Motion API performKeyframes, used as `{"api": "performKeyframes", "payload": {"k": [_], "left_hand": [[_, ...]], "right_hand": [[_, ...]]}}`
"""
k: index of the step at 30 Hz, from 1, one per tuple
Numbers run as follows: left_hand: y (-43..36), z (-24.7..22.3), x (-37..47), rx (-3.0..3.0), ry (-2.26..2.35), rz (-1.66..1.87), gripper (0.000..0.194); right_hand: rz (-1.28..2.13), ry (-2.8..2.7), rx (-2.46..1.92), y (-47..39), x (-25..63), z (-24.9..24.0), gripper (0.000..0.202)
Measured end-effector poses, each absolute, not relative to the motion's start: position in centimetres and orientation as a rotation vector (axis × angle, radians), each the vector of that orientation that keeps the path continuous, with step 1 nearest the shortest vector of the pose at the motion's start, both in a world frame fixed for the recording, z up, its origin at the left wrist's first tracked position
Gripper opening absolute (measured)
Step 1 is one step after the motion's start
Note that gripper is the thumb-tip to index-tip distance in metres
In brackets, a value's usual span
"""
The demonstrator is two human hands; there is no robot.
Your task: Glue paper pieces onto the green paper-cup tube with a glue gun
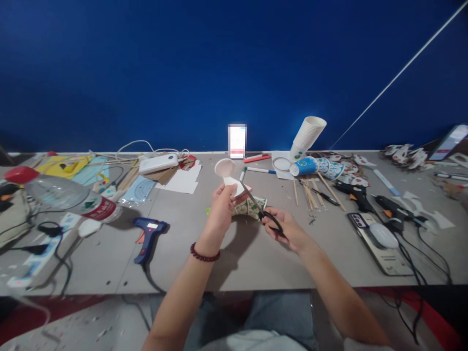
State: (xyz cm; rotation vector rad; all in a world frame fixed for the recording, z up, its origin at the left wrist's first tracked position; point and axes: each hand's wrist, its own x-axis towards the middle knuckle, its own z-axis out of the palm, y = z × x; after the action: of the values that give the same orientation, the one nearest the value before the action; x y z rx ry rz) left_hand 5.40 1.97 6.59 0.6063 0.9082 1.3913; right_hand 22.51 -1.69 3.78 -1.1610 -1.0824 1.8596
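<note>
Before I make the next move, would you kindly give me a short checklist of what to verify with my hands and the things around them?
1. Scissors gripped by the handles: ok, in the right hand.
2. White paper piece held: ok, in the left hand.
3. Left hand safely clear of the scissors: cannot tell; the tips look close to its fingers.
4. Nothing directly behind the scissors: not ok, a green-patterned item shows there.
5. Blue glue gun away from both hands: ok, it lies off to the left.
6. Blue glue gun cool: cannot tell.
</note>
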Motion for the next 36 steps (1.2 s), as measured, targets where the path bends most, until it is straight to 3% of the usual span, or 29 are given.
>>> {"api": "performKeyframes", "payload": {"k": [5, 8, 11, 15, 17, 23, 36], "left_hand": [[2.1, 6.5, 5.4, 0.605, 0.917, 1.398, 0.022], [2.2, 6.3, 5.3, 0.598, 0.895, 1.405, 0.02], [2.2, 6.1, 5.1, 0.62, 0.858, 1.393, 0.019], [2.1, 5.9, 5.0, 0.655, 0.858, 1.364, 0.023], [2.1, 6.0, 5.2, 0.672, 0.865, 1.347, 0.027], [2.2, 5.8, 5.3, 0.66, 0.886, 1.375, 0.03], [2.2, 6.0, 5.4, 0.618, 0.905, 1.422, 0.034]], "right_hand": [[1.905, -1.088, -1.1, -1.6, 23.3, 3.8, 0.046], [1.734, -1.104, -1.136, -1.1, 24.5, 4.4, 0.05], [1.276, -1.241, -1.399, -0.1, 26.3, 4.7, 0.046], [0.441, -1.7, -1.685, 2.1, 28.7, 4.2, 0.025], [0.296, -1.889, -1.781, 3.4, 29.4, 3.6, 0.018], [0.291, -2.169, -1.882, 6.2, 29.9, 1.5, 0.014], [0.501, -2.04, -1.779, 5.9, 28.8, 2.5, 0.023]]}}
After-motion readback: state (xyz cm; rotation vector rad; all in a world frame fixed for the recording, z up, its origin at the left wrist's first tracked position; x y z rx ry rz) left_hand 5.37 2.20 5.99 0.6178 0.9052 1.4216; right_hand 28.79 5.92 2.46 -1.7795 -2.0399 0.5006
